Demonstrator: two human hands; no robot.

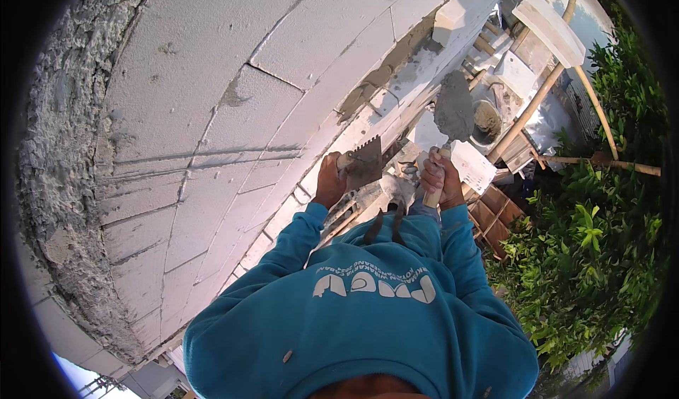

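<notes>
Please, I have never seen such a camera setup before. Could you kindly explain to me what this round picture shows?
There is no machine here: two bare hands do the work. The single picture comes from a wide camera worn on the person's head and looking down, so straight edges bend and the person's teal sweatshirt fills the lower part. The left hand holds a notched trowel by its handle. The right hand holds a pointing trowel with grey mortar on its blade. On the left stands a wall of pale blocks. At upper right are loose blocks and wooden poles; leafy plants grow at the right.
</notes>
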